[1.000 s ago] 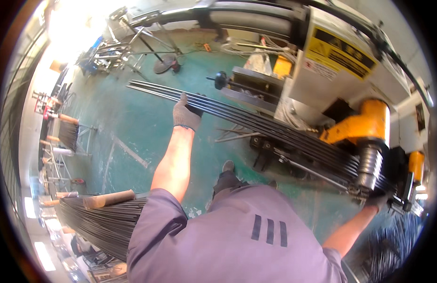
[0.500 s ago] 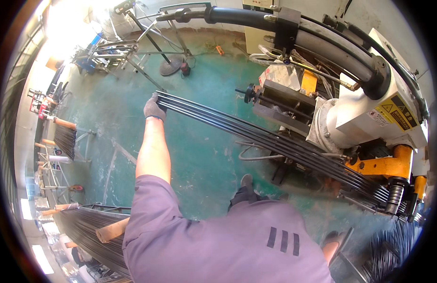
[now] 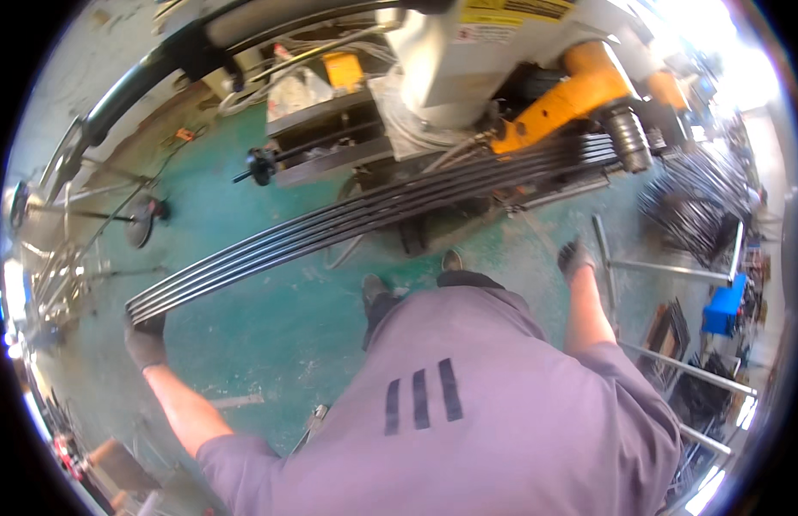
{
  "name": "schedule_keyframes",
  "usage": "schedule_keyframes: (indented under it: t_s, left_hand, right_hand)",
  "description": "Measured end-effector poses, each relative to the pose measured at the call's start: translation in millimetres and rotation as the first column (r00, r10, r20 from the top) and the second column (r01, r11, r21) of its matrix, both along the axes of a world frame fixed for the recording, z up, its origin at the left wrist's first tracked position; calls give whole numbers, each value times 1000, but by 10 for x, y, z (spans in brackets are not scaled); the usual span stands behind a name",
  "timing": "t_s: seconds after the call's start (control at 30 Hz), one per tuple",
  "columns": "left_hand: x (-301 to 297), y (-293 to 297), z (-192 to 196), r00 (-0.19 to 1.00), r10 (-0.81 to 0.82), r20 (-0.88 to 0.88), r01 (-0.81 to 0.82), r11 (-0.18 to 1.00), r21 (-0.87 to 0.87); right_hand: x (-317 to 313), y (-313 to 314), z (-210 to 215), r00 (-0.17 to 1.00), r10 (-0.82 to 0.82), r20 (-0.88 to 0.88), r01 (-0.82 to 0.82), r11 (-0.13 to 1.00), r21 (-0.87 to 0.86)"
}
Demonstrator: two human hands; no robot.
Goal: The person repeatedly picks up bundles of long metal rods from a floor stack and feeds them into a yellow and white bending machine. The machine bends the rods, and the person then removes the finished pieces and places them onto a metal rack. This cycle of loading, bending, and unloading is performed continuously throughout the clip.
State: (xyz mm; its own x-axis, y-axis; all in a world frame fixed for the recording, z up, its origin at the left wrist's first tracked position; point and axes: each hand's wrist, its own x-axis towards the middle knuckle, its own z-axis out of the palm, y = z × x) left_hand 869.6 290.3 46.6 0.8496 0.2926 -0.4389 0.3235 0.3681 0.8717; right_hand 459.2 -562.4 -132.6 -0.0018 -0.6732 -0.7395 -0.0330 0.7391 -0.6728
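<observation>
My left hand, in a grey glove, is closed around the near-left ends of several long dark metal rods. Side by side, the rods slope up to the right, and their far ends pass under the orange arm of a machine, beside a coiled spring. My right hand, also gloved, is off to the right below the rods, apart from them. Its fingers look loosely bent and a little apart, with nothing seen in them; they are slightly blurred.
A white machine body with a vise-like slide and hand wheel stands beyond the rods. Right of me is a grey metal frame, with a heap of thin dark rods behind it. A round-based stand is at far left.
My view has swung to the right, bringing my right hand and the metal frame into sight. My left hand still grips the rod ends, now lower and farther left in view.
</observation>
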Motion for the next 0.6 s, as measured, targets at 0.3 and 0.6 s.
schedule_keyframes:
  t_s: [0.3, 0.6]
  left_hand:
    - [-279, -974, -650, 916, 402, 2, -364, 832, -419]
    - [-1397, -4170, -2067, 540, -544, -642, -142, -811, 568]
  right_hand:
    - [160, -275, 193, 989, 143, -31, -138, 982, 130]
    - [86, -1985, -859, 767, 550, -330, -489, 835, 253]
